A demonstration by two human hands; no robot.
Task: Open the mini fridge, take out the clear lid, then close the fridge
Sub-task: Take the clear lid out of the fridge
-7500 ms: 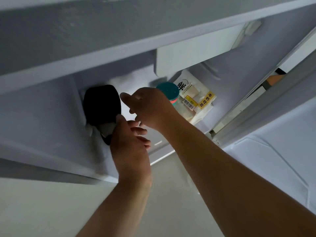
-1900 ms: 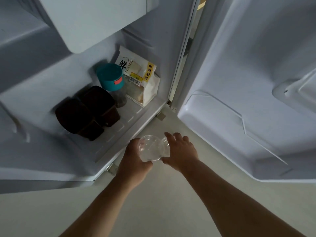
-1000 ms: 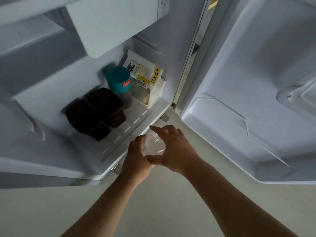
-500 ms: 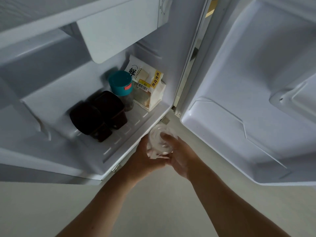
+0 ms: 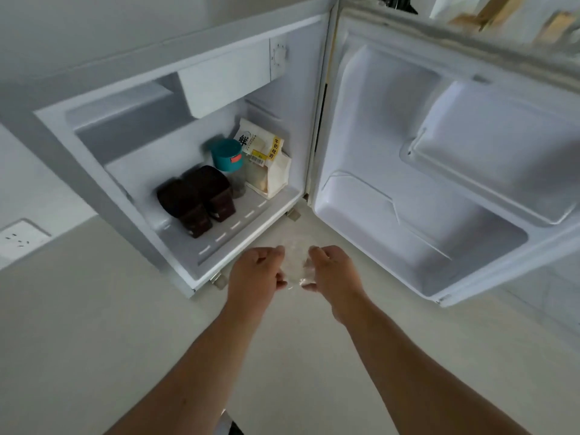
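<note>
Both hands have drawn back from the fridge's threshold since half a second ago, and more of the cabinet is now in sight. The left hand curls its fingers round the left edge of the clear lid, and the right hand pinches the opposite edge, so the lid hangs between them over the pale floor, outside the mini fridge and just in front of its lower lip. It is so transparent that only faint glints mark its outline, and its tilt cannot be told. Inside the fridge, two dark containers sit side by side on the cabinet floor, a teal-capped jar just behind them and a bread bag against the right wall. The door stands swung wide to the right, its inner liner facing the camera. A wall socket shows at the far left. As I judge it, opening and taking out are done, and closing is what remains. That calls for passing the lid into one hand alone, most likely the left, so the right can reach the door's free edge and swing it round until it seats against the cabinet.
</note>
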